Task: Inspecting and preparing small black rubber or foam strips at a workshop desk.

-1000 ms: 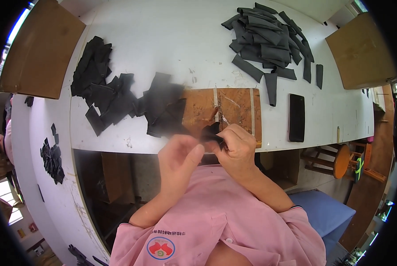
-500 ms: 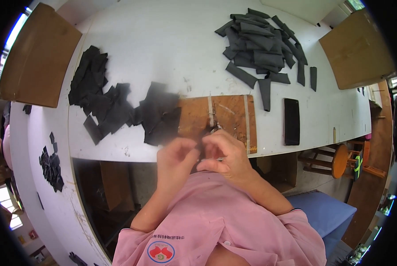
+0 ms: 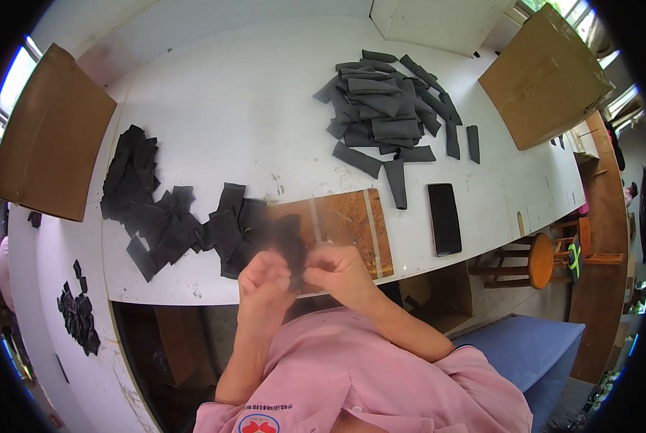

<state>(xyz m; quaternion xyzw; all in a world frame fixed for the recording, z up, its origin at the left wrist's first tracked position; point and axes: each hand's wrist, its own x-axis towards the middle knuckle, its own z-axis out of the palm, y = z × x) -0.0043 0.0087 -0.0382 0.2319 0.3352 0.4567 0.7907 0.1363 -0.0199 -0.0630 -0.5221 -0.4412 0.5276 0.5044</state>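
Observation:
A dark piece of cloth (image 3: 287, 237), blurred by motion, stands up between my two hands at the table's near edge. The fingertips of my left hand (image 3: 262, 280) are closed on its left lower part. At its right lower edge my right hand (image 3: 343, 274) pinches it between thumb and fingers. Behind and left of the hands lie loose flat black cloth pieces (image 3: 166, 227) in an overlapping spread. Under and beyond the held cloth is a worn brown board (image 3: 348, 224) with pale strips across it.
A heap of folded dark grey cloth strips (image 3: 381, 108) lies at the far right, with a black phone (image 3: 444, 220) nearer. Cardboard boxes stand at left (image 3: 52, 137) and right (image 3: 547, 79). A small black pile (image 3: 79, 317) sits far left; a wooden stool (image 3: 541, 261) stands right.
The view has shifted, so the table sits lower in the picture. My hands have moved left relative to the board, and the dark cloth between them now shows more fully.

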